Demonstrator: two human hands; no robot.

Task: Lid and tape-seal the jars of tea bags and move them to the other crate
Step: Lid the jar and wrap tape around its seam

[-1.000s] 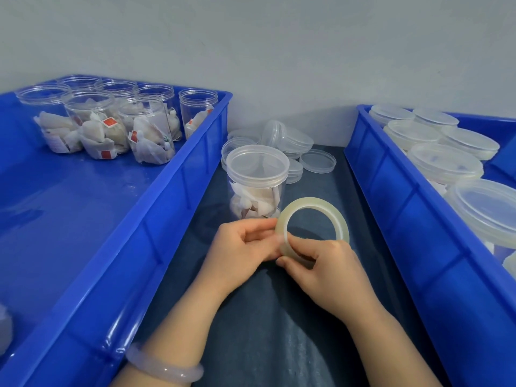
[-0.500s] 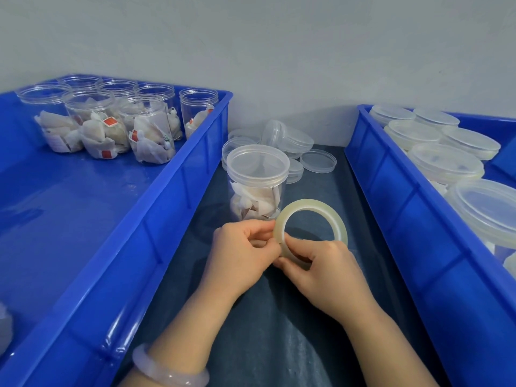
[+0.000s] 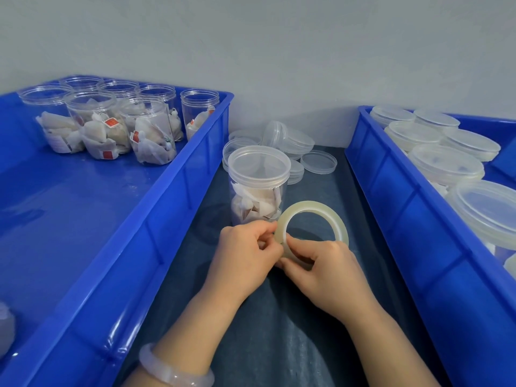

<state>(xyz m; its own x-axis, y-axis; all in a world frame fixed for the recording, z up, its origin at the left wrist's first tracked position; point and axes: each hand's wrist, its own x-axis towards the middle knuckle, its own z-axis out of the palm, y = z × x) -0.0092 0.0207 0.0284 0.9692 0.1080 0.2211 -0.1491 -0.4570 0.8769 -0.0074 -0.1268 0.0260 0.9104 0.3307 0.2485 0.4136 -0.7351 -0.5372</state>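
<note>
Still little has moved: just in front of the lidded jar (image 3: 258,185), the right hand (image 3: 326,272) grips the tape roll (image 3: 312,205) while the left hand (image 3: 245,255), fingers curled, keeps pinching its edge for the end, so sealing hasn't begun.

Dark cloth (image 3: 279,344), pale grey wall (image 3: 279,51), milky bangle (image 3: 173,371).

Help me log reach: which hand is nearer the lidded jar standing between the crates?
Left. The left hand is just in front of the lidded jar; the right hand grips the tape roll, farther right.
</note>
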